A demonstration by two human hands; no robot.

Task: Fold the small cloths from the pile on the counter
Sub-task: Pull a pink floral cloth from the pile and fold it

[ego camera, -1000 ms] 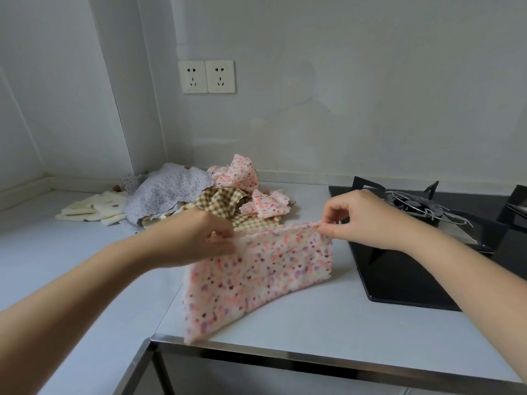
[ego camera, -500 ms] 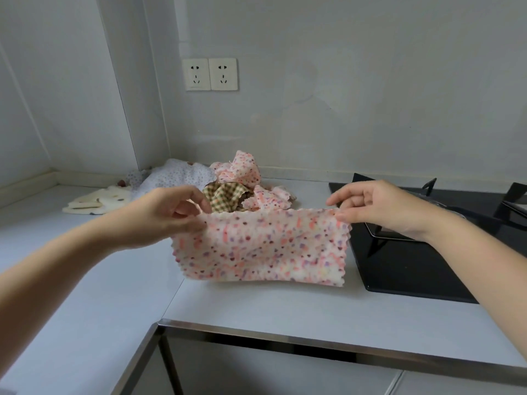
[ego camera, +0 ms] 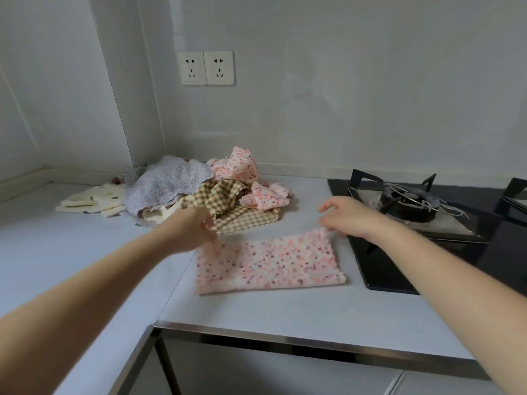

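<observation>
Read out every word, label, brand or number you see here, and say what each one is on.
None can be read. The wall sockets show only pin holes, the gas hob shows no brand or numbers, and the pink dotted cloth and the pile carry only printed patterns.

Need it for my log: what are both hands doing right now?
Left hand: pinching the pink spotted cloth, far-left corner.
Right hand: pinching its far-right corner.
</observation>
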